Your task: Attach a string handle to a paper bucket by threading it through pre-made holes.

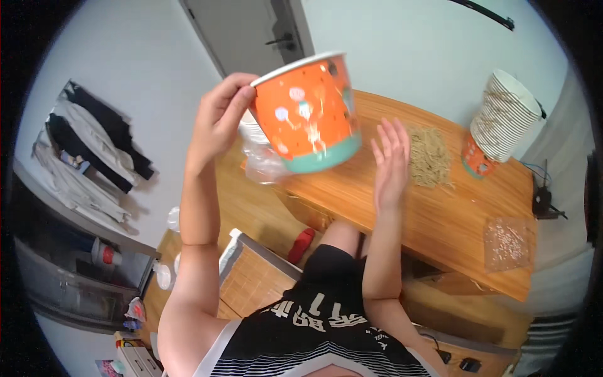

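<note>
High in front of me, my left hand (226, 113) pinches the rim of a large orange paper bucket (308, 113) with a white lip and a green base. The bucket is tilted, and its inside is hidden from view. To its right, my right hand (392, 160) is raised over the table with fingers stretched out and nothing in them. Beside that hand lies a heap of tan, stringy, noodle-like strands (429, 157) on the wooden table (449, 210).
At the table's far right leans a tall stack of nested paper buckets (505, 119). A clear bag of small pale bits (507, 244) lies near the right end. White containers in clear plastic (260, 160) are behind the held bucket. A red slipper (301, 245) is on the floor.
</note>
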The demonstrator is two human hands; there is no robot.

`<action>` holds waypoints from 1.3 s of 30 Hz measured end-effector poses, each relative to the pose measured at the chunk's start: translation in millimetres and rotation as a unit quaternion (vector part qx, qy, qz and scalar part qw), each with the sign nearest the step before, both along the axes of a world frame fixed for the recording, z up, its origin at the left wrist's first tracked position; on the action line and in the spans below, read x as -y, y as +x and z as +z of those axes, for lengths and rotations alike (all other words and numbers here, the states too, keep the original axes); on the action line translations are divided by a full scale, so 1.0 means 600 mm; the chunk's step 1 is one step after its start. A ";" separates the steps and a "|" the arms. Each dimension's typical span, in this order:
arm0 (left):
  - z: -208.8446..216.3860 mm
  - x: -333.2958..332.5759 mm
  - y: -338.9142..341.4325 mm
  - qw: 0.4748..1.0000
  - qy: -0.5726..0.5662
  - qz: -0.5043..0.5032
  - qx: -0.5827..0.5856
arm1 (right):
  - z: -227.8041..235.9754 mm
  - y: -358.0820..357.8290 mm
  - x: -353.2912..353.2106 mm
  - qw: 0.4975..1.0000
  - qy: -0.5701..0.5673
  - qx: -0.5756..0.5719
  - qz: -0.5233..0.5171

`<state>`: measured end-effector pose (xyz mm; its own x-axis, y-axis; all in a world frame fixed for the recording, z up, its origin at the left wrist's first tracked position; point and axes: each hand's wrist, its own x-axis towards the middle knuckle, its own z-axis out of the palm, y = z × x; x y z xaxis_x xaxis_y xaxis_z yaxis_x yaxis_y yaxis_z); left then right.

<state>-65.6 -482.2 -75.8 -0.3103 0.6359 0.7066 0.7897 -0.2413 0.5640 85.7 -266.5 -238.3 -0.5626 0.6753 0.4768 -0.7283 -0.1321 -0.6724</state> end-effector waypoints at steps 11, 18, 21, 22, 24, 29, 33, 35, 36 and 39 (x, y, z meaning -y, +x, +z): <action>-0.217 -0.191 0.174 0.969 0.123 -0.215 0.004 | -0.068 0.262 -0.042 0.985 0.126 0.118 -0.010; -0.276 -0.189 0.237 0.945 0.149 -0.253 0.145 | -0.121 0.344 -0.021 0.959 0.184 0.192 -0.101; -0.257 -0.198 0.240 0.900 0.141 -0.251 0.326 | -0.128 0.354 -0.006 0.939 0.247 0.212 -0.115; -0.241 -0.201 0.243 0.895 0.095 -0.207 0.384 | -0.132 0.357 0.002 0.947 0.195 0.245 -0.070; -0.230 -0.218 0.246 0.854 0.010 -0.273 0.442 | -0.112 0.347 0.014 0.942 0.164 0.291 -0.036; -0.263 -0.228 0.197 0.792 -0.101 -0.252 0.547 | -0.134 0.297 0.021 0.959 0.098 0.265 -0.030; -0.290 -0.231 0.164 0.769 -0.117 -0.247 0.578 | -0.176 0.270 0.009 0.973 0.048 0.226 -0.019; -0.298 -0.235 0.160 0.802 -0.123 -0.241 0.533 | -0.170 0.260 -0.014 0.968 0.111 0.221 -0.035; -0.299 -0.234 0.152 0.800 -0.124 -0.238 0.537 | -0.156 0.252 -0.017 0.959 0.181 0.212 -0.049; -0.300 -0.229 0.136 0.798 -0.164 -0.232 0.531 | -0.142 0.237 -0.014 0.959 0.143 0.242 -0.035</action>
<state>15.7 -344.8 -255.7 -0.2998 0.9536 -0.0272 -0.3079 -0.0697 0.9489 228.1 -257.8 -323.3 -0.7232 0.5992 0.3434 -0.3231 0.1460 -0.9350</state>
